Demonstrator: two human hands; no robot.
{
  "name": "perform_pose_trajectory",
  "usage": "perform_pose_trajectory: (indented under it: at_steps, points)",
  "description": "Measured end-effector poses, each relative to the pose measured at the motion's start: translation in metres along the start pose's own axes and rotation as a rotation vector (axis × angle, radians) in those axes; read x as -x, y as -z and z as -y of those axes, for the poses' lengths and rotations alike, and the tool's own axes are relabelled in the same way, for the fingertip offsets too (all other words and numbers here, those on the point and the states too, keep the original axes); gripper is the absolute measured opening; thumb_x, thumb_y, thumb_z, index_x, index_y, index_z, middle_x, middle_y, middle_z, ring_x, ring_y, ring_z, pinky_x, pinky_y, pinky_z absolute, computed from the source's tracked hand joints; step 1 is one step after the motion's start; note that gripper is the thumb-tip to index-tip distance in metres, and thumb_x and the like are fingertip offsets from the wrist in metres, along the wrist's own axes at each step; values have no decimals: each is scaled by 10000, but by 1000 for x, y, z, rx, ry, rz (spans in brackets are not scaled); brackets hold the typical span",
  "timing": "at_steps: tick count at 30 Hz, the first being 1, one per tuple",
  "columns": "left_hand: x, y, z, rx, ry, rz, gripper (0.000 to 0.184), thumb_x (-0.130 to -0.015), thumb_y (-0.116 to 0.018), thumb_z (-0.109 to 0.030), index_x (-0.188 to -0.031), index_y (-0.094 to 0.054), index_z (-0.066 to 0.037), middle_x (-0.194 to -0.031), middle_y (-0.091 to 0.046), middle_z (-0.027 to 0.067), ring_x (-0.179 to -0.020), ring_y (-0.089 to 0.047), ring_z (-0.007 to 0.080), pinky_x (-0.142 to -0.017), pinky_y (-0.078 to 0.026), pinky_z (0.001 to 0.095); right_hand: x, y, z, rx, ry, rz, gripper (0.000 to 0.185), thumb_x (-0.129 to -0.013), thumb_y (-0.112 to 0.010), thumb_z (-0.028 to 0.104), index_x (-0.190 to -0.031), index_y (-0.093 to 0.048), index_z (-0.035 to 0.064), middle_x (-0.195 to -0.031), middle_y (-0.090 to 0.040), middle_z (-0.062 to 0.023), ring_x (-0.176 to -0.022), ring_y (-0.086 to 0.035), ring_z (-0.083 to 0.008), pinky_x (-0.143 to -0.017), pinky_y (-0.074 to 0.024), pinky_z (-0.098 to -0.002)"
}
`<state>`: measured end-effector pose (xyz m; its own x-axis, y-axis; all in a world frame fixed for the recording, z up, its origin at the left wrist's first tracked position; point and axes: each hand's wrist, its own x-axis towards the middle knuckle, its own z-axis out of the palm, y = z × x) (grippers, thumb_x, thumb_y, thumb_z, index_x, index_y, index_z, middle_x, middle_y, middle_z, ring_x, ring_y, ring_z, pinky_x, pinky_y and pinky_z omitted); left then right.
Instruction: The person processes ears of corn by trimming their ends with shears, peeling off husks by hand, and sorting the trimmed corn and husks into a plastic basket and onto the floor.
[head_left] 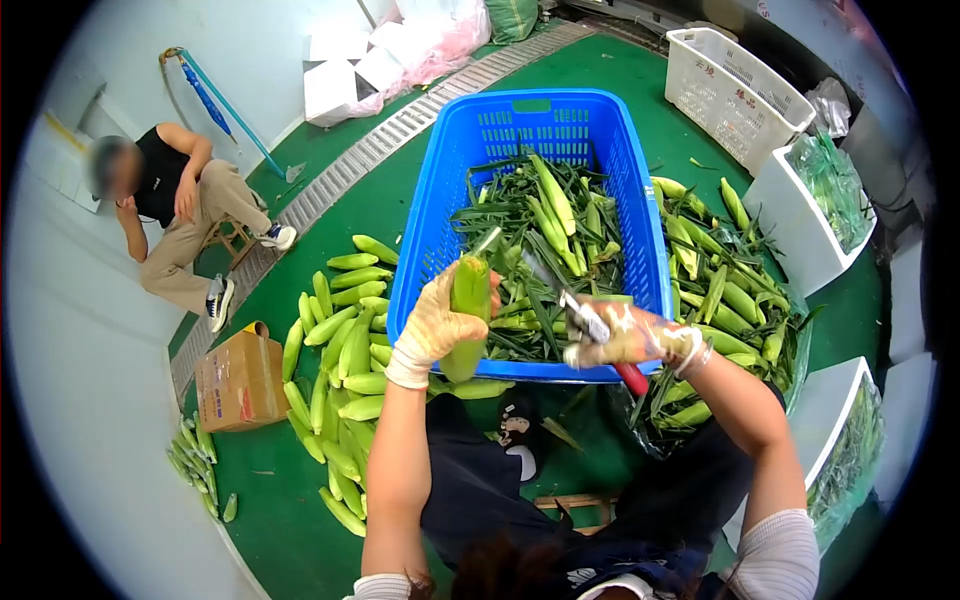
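Note:
My left hand [440,318], in a pale work glove, is closed around an ear of corn [468,300] in green husk, held upright over the near edge of the blue basket [411,262]. A red-handled metal tool [630,378] is gripped in my gloved right hand [620,332], just right of the corn and apart from it. Its metal part shows by my thumb; the fingers hide the rest, so I cannot tell its exact kind. Cut leaves and husks [510,215] lie in the basket, with a few green ears [553,200] or husk pieces on top.
A pile of trimmed corn [350,345] lies on the floor to the left, and untrimmed corn [735,295] on the right. White foam boxes [806,205], a white crate [735,95] and a cardboard box [240,382] stand around. A seated person [180,195] is at far left.

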<state>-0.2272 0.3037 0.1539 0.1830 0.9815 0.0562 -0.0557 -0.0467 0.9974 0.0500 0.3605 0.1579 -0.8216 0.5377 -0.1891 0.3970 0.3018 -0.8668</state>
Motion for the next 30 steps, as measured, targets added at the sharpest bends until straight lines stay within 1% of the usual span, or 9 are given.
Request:
perform_pose_trajectory:
  at_steps: [1, 3, 7, 11, 15, 17, 21, 27, 30]
  points:
    - [-1, -1, -2, -7, 4, 2, 572, -619, -715, -57, -1159, -532, -5, -940, -620, 51, -843, -597, 140, -769, -511, 297, 4, -5, 1, -9, -25, 60, 573, -742, -716, 516, -978, -505, 38, -860, -605, -154, -786, -588, -265, -721, -458, -370]
    - [-1, -7, -10, 2, -4, 113, 585, -596, -716, -53, -1150, -536, -2, -942, -626, 56, -832, -605, 149, -771, -510, 293, 10, -3, 34, 95, -142, 120, 529, -752, -751, 411, -1016, -480, 42, -825, -538, -84, -783, -535, -201, -732, -445, -349]
    - [-2, -7, -7, 9, 27, 230, 545, -533, -684, -42, -1065, -576, 8, -881, -650, 83, -818, -624, 182, -760, -510, 318, 7, -5, 49, 108, -153, 116, 655, -736, -748, 463, -1103, -436, 20, -853, -575, -151, -770, -572, -272, -710, -447, -401]
    - [4, -9, -8, 162, 96, 201, 626, -481, -789, -107, -1048, -567, 38, -864, -653, 133, -809, -638, 235, -741, -526, 361, -1, -11, 49, 10, 24, 23, 438, -755, -764, 362, -881, -512, 27, -729, -569, -88, -665, -572, -183, -621, -452, -339]
    - [10, -6, -21, 167, 133, 229, 529, -498, -659, -16, -1023, -593, 3, -835, -648, 91, -755, -617, 189, -715, -510, 320, -7, -21, 45, -542, -110, -234, 309, -778, -751, 271, -794, -541, 46, -624, -550, -14, -483, -531, -101, -455, -423, -265]
    - [17, -3, -25, -28, 234, 98, 507, -512, -646, 20, -1015, -592, -4, -817, -638, 73, -744, -601, 159, -696, -502, 289, 2, -8, 59, -367, -231, -181, 344, -792, -734, 308, -831, -520, 41, -650, -549, -32, -541, -560, -130, -503, -457, -301]
    - [28, -2, -30, -140, 179, 58, 465, -554, -634, 42, -1014, -589, -7, -802, -621, 47, -727, -573, 119, -672, -494, 266, 25, -27, 55, 226, 22, -142, 638, -711, -738, 472, -1004, -439, -11, -873, -568, -197, -855, -584, -359, -750, -464, -394]
    - [34, -21, -32, -220, 123, 48, 443, -602, -633, 19, -1042, -590, -22, -816, -627, 57, -710, -583, 126, -659, -497, 280, 28, -50, 50, 489, 153, -332, 622, -687, -747, 446, -1011, -473, -9, -969, -500, -208, -931, -507, -362, -826, -419, -410]
    - [30, -30, -32, -627, -24, 0, 495, -590, -658, -28, -1081, -592, -36, -861, -643, 127, -749, -622, 262, -721, -502, 330, 23, -52, 57, 447, 117, -345, 570, -706, -730, 401, -1004, -478, -14, -875, -557, -203, -840, -574, -360, -729, -459, -411]
